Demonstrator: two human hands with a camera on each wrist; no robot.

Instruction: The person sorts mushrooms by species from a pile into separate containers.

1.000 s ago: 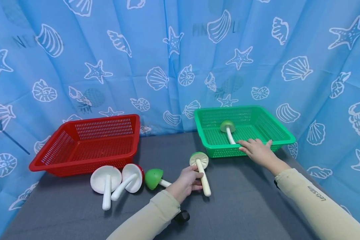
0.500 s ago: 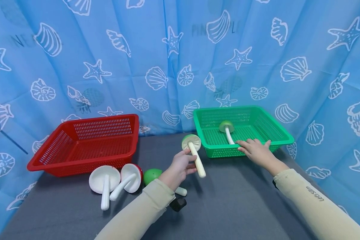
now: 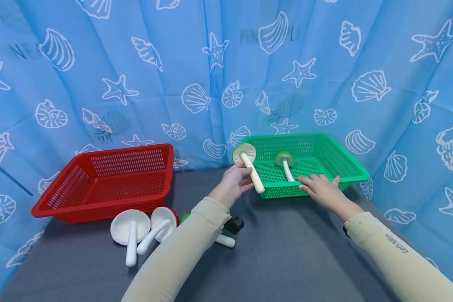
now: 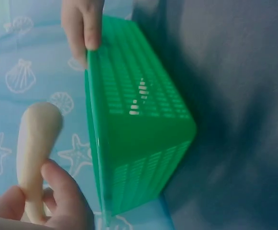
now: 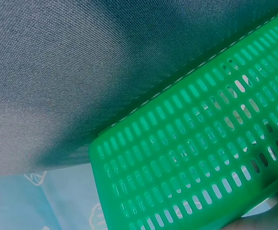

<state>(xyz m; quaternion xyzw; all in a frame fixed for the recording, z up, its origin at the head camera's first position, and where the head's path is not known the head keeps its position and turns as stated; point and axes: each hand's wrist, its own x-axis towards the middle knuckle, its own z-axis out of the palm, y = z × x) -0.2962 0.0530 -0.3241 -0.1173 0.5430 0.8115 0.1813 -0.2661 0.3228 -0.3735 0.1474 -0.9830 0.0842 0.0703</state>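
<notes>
Placing step in hand, I judge: left hand pinches mushroom by stem near green basket's left front corner; right hand grips front rim (steadying, I'd guess). Next move calls for clearing rim, then lowering.

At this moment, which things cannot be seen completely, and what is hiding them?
Head view: the green-capped mushroom on the table, mostly behind the left sleeve.
Left wrist view: the held mushroom, its cap end out of sight past the left hand and bottom edge.
Right wrist view: the right hand, nearly all cut off by the bottom edge.
</notes>
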